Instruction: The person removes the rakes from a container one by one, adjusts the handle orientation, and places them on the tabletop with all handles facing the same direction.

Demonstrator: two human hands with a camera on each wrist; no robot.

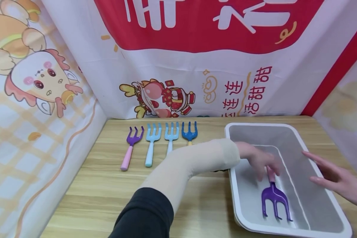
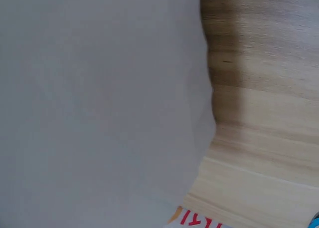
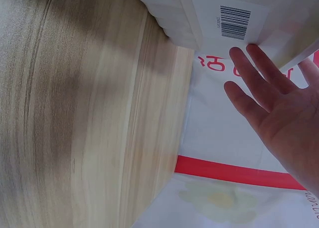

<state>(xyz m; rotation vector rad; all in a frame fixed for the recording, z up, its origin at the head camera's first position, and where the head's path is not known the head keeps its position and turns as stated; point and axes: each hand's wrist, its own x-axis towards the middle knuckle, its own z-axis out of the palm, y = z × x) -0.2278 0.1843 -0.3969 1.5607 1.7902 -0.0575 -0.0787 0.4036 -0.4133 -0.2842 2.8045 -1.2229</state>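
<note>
A hand fork with purple tines (image 1: 275,198) and a pink handle is inside the light grey bin (image 1: 238,201). My left hand (image 1: 260,160), blurred, reaches over the bin's left rim. Its fingers hang around the handle's upper end, with the thumb apart from the handle; the hand hides that end. My right hand (image 1: 339,180) rests against the bin's right side, its fingers straight. In the right wrist view, the fingers (image 3: 251,81) of that hand spread by the bin's outer wall (image 3: 224,18). A plain grey surface fills most of the left wrist view.
On the wooden table (image 1: 92,191), left of the bin, stand in a row a purple fork with a pink handle (image 1: 127,158), two light blue forks (image 1: 150,148) (image 1: 171,132) and a dark blue fork (image 1: 189,134). Printed cloth (image 1: 178,66) hangs behind and at both sides.
</note>
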